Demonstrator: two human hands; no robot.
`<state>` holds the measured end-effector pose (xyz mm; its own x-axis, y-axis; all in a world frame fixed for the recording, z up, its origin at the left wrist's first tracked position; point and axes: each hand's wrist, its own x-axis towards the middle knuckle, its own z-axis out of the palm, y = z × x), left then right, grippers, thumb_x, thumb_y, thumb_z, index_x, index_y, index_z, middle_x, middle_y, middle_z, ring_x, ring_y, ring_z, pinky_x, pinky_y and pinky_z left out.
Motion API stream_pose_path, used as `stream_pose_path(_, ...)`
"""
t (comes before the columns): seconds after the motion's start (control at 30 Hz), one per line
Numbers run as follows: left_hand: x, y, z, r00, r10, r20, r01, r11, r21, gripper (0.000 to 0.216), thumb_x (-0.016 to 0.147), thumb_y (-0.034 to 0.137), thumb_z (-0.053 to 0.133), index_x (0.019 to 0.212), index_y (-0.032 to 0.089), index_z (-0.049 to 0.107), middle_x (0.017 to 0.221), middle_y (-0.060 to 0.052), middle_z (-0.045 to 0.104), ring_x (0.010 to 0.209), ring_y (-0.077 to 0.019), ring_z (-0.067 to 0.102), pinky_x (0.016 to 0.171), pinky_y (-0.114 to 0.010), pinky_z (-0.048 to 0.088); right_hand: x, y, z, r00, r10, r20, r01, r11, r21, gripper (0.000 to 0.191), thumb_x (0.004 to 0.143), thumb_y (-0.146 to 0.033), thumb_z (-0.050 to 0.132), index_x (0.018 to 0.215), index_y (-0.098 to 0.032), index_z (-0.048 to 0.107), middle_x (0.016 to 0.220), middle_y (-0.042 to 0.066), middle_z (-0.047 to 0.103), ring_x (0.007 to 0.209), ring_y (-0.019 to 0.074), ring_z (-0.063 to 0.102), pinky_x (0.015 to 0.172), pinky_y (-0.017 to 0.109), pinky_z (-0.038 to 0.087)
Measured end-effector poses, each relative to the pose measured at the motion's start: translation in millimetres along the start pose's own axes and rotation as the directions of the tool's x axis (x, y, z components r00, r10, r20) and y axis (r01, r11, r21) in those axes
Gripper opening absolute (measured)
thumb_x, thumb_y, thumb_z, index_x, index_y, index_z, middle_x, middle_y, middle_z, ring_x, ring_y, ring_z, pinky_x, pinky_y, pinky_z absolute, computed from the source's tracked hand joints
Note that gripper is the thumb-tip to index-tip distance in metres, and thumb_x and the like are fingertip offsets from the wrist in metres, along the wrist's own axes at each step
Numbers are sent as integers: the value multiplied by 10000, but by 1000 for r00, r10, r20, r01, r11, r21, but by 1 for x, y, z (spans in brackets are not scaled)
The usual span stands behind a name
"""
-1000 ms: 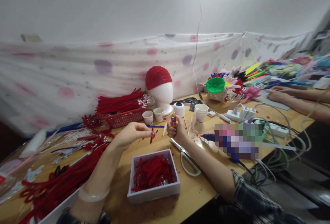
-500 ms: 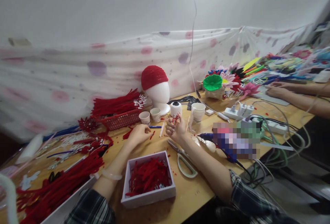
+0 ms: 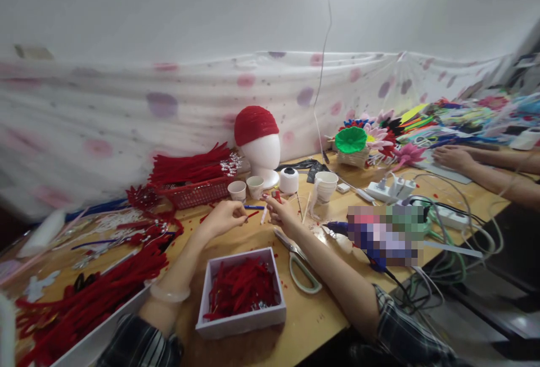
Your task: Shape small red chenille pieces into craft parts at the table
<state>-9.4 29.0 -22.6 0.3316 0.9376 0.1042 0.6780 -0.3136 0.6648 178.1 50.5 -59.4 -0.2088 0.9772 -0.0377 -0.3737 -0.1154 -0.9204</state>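
My left hand (image 3: 228, 216) is over the table with its fingertips pinched on one end of a short, thin red fuzzy strip (image 3: 253, 214). Just to the right, my right hand (image 3: 285, 216) has its fingers wrapped round a small red lighter (image 3: 276, 196); its top points left, and part of it is hidden by the fingers. A gap separates the two hands. Behind them lies a blue pen (image 3: 255, 207). Below the right hand are scissors (image 3: 304, 271) with pale handles. Nearer to me, a white box (image 3: 241, 327) holds many red fuzzy pieces.
A foam head (image 3: 265, 156) with a red cap stands behind paper cups (image 3: 237, 191). At left are a red basket (image 3: 198, 195) and red stems (image 3: 105, 294). A glue gun (image 3: 337, 226), power strips (image 3: 390, 189) and cables occupy the right; another person's hands (image 3: 453, 156) are farther right.
My right hand has turned, bringing the lighter over to the left, closer to the left hand. The red strip in my left hand now points out to the right.
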Motion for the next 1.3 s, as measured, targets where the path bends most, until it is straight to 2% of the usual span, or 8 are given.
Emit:
stream_pose_path(0.23,-14,29,-15,990,68,-126,-95,970,-225,95,695,250,663,743,185,712,751,-61,737,706,-206,677,637,-259,481,-6,7,3,980,-58,193,102,968,-229,391,648,-492,762,738,-129,650,428,-111,290,380,38,201,389,219,111)
stream_pose_path(0.37,-14,30,-18,977,53,-205,-107,960,-260,89,687,250,695,727,184,739,755,-57,745,707,-200,681,660,-260,494,-8,6,4,970,-9,243,54,983,-178,436,593,-525,790,688,-131,630,427,-109,296,381,33,191,392,218,97)
stream_pose_path(0.53,-9,29,-13,952,-77,-295,-96,842,-531,227,567,301,817,728,163,736,750,-69,755,695,-194,688,681,-276,521,-9,6,6,954,-11,301,32,997,-65,423,593,-484,815,697,-141,590,461,-109,310,387,22,182,388,190,102)
stream_pose_path(0.67,-7,28,-13,906,-142,-400,-165,750,-641,363,484,373,874,718,141,721,733,-74,756,667,-185,688,686,-291,535,-7,6,6,957,126,262,-143,989,48,526,702,-685,598,646,-167,525,437,-106,287,360,26,113,349,174,68)
stream_pose_path(0.77,-7,28,-15,864,-129,-487,-250,729,-637,354,527,391,861,744,140,734,767,-74,763,669,-182,692,706,-306,548,-7,5,6,935,234,268,-261,963,70,567,805,-684,369,522,-194,412,375,-86,253,328,40,99,325,174,60)
stream_pose_path(0.87,-10,33,-13,842,-105,-530,-282,751,-597,327,565,386,846,765,147,750,791,-76,768,678,-186,697,707,-308,556,-9,3,7,928,251,276,-276,960,55,517,843,-573,308,480,-207,348,354,-78,238,314,46,85,315,172,61)
stream_pose_path(1.07,-16,47,-8,825,-62,-562,-274,826,-493,260,603,355,820,744,146,756,752,-75,766,659,-185,698,652,-271,551,-11,4,10,920,259,293,-283,958,42,404,813,-445,301,487,-212,353,350,-81,230,324,57,70,308,169,83)
stream_pose_path(1.3,-18,49,-9,814,-39,-579,-281,846,-452,176,644,286,781,759,154,758,759,-63,768,662,-174,699,634,-247,544,-14,7,13,897,253,362,-244,967,-73,397,809,-465,326,507,-210,369,365,-77,251,321,54,102,317,178,81)
